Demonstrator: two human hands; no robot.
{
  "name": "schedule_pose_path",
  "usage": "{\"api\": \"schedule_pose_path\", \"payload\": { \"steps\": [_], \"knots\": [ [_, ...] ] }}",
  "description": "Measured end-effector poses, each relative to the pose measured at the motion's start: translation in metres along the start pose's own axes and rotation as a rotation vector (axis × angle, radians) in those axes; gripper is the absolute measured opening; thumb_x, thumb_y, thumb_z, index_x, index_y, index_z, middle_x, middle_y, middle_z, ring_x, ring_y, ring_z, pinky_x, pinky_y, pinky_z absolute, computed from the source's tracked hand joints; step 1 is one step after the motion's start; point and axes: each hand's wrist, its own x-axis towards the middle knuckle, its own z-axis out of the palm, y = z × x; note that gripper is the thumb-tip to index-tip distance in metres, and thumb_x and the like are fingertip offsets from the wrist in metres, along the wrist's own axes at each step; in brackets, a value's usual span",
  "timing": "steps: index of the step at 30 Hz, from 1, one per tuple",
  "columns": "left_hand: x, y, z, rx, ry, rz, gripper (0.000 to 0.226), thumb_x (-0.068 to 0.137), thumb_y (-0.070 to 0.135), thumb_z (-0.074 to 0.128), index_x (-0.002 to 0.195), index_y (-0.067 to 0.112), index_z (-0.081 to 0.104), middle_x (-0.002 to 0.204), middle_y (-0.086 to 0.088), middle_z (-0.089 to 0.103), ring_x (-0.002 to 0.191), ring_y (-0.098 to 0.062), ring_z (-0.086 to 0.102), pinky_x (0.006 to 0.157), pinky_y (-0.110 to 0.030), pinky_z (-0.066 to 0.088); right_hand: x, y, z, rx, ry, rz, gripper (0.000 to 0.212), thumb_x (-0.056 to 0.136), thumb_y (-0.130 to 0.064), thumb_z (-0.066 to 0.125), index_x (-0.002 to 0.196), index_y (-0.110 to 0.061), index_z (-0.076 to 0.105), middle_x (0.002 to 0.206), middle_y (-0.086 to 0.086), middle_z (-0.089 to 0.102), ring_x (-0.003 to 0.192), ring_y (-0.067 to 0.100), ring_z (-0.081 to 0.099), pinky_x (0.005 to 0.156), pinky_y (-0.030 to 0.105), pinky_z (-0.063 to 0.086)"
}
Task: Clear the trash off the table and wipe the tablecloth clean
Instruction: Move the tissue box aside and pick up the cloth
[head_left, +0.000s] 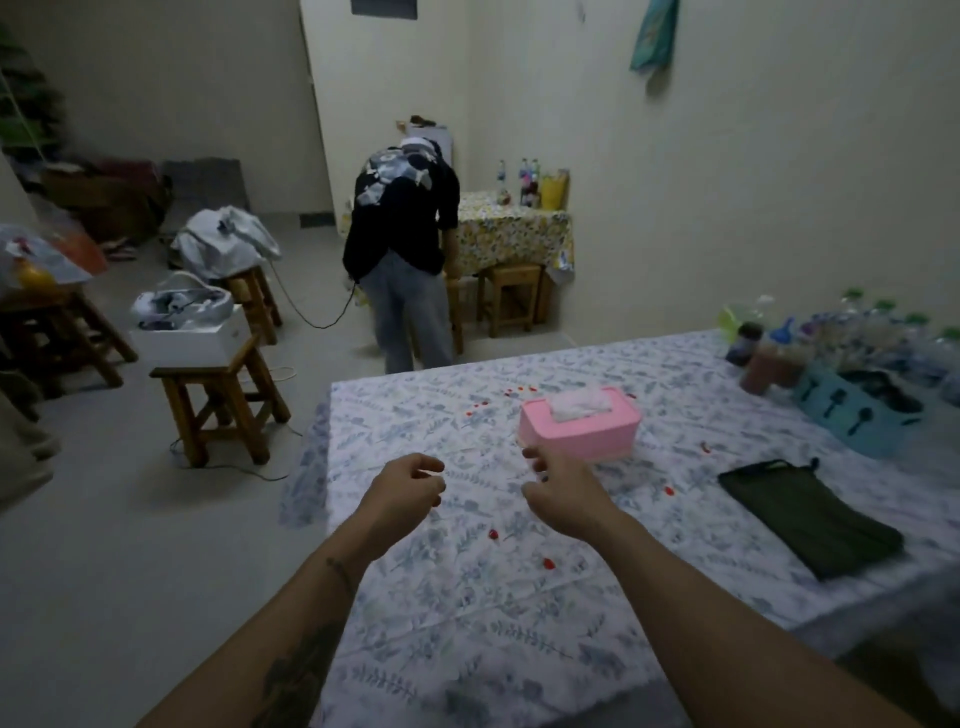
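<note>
— Tablecloth: white with blue-grey leaves, covering the table in front of the person. Small red bits lie scattered on it, some near the middle, some by the far edge.

— And the hands?

— Both hover over the cloth, apart from each other. The left hand has its fingers curled loosely inward, holding nothing I can see. The right hand is half curled too, its fingertips just beside the pink tissue box; whether they touch it, I cannot tell.

— What's in the box?

— White tissue poking out of the top slot.

— Anything else on the table?

— A dark green pouch lies flat to the right. Bottles and a blue holder crowd the far right corner.

— And beyond?

— Wooden stools on the floor to the left, and another person bending over, back turned, near a second table with a yellow cloth.
</note>
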Motion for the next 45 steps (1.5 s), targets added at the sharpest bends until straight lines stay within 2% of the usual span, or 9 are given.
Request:
{"api": "schedule_pose_path", "payload": {
  "steps": [9, 15, 19, 23, 28, 30, 36, 39, 45],
  "knots": [
    [0.052, 0.043, 0.073, -0.052, -0.063, -0.029, 0.026, 0.096, 0.011, 0.055, 0.121, 0.012, 0.064, 0.109, -0.014, 0.068, 0.101, -0.027, 0.067, 0.080, -0.036, 0.053, 0.059, 0.077, -0.083, 0.086, 0.115, 0.205, 0.061, 0.085, -0.021, 0.064, 0.142, -0.018, 0.042, 0.136, 0.011, 0.051, 0.106, 0.025, 0.055, 0.066, 0.027, 0.047],
    [0.101, 0.069, 0.137, -0.076, -0.007, -0.153, 0.030, 0.096, 0.013, 0.057, 0.125, 0.012, 0.059, 0.106, -0.008, 0.064, 0.098, -0.024, 0.066, 0.090, -0.042, 0.053, 0.128, 0.150, -0.130, 0.138, 0.050, 0.247, 0.067, 0.084, -0.034, 0.071, 0.142, -0.021, 0.040, 0.134, 0.010, 0.053, 0.104, 0.025, 0.055, 0.078, 0.036, 0.050],
    [0.131, 0.083, 0.182, -0.060, 0.079, -0.244, 0.043, 0.092, 0.018, 0.063, 0.134, 0.015, 0.054, 0.112, -0.011, 0.063, 0.096, -0.022, 0.061, 0.084, -0.037, 0.051, 0.168, 0.190, -0.150, 0.196, -0.062, 0.272, 0.082, 0.078, -0.042, 0.075, 0.145, -0.019, 0.034, 0.144, 0.013, 0.045, 0.118, 0.028, 0.054, 0.088, 0.038, 0.048],
    [0.146, 0.097, 0.209, -0.011, 0.205, -0.299, 0.054, 0.090, 0.017, 0.062, 0.142, 0.011, 0.046, 0.122, -0.016, 0.059, 0.088, -0.022, 0.059, 0.064, -0.030, 0.047, 0.204, 0.211, -0.164, 0.188, -0.150, 0.274, 0.073, 0.086, -0.030, 0.067, 0.148, -0.017, 0.032, 0.148, 0.015, 0.042, 0.121, 0.028, 0.051, 0.083, 0.034, 0.043],
    [0.166, 0.101, 0.217, -0.029, 0.326, -0.385, 0.078, 0.085, 0.020, 0.060, 0.155, 0.015, 0.026, 0.151, -0.019, 0.042, 0.124, -0.036, 0.053, 0.100, -0.046, 0.049, 0.240, 0.215, -0.159, 0.265, -0.204, 0.266, 0.068, 0.089, -0.029, 0.061, 0.150, -0.020, 0.032, 0.151, 0.012, 0.040, 0.127, 0.030, 0.048, 0.085, 0.036, 0.046],
    [0.174, 0.101, 0.221, -0.067, 0.333, -0.434, 0.075, 0.090, 0.017, 0.059, 0.156, 0.013, 0.024, 0.155, -0.018, 0.037, 0.129, -0.036, 0.049, 0.104, -0.045, 0.046, 0.246, 0.217, -0.153, 0.296, -0.251, 0.249, 0.065, 0.090, -0.027, 0.059, 0.149, -0.020, 0.034, 0.145, 0.010, 0.046, 0.118, 0.027, 0.052, 0.082, 0.035, 0.050],
    [0.187, 0.107, 0.239, -0.195, 0.371, -0.521, 0.062, 0.086, 0.024, 0.064, 0.141, 0.010, 0.040, 0.125, -0.012, 0.050, 0.105, -0.031, 0.053, 0.088, -0.045, 0.049, 0.240, 0.229, -0.147, 0.463, -0.342, 0.180, 0.065, 0.080, -0.016, 0.067, 0.140, -0.030, 0.046, 0.126, -0.001, 0.062, 0.106, 0.016, 0.060, 0.083, 0.033, 0.054],
    [0.197, 0.132, 0.253, -0.146, 0.377, -0.446, 0.081, 0.069, 0.036, 0.066, 0.142, 0.013, 0.038, 0.132, -0.013, 0.049, 0.112, -0.033, 0.053, 0.094, -0.048, 0.049, 0.236, 0.238, -0.162, 0.555, -0.272, 0.168, 0.061, 0.081, -0.013, 0.067, 0.136, -0.033, 0.049, 0.120, -0.004, 0.063, 0.107, 0.015, 0.060, 0.082, 0.031, 0.053],
    [0.250, 0.203, 0.321, -0.120, 0.161, -0.211, 0.063, 0.092, 0.019, 0.060, 0.148, 0.014, 0.032, 0.140, -0.011, 0.046, 0.114, -0.029, 0.053, 0.079, -0.035, 0.046, 0.233, 0.273, -0.231, 0.654, 0.105, 0.198, 0.057, 0.075, -0.016, 0.062, 0.121, -0.047, 0.047, 0.102, -0.022, 0.058, 0.093, 0.003, 0.056, 0.073, 0.028, 0.045]
  ]
}}
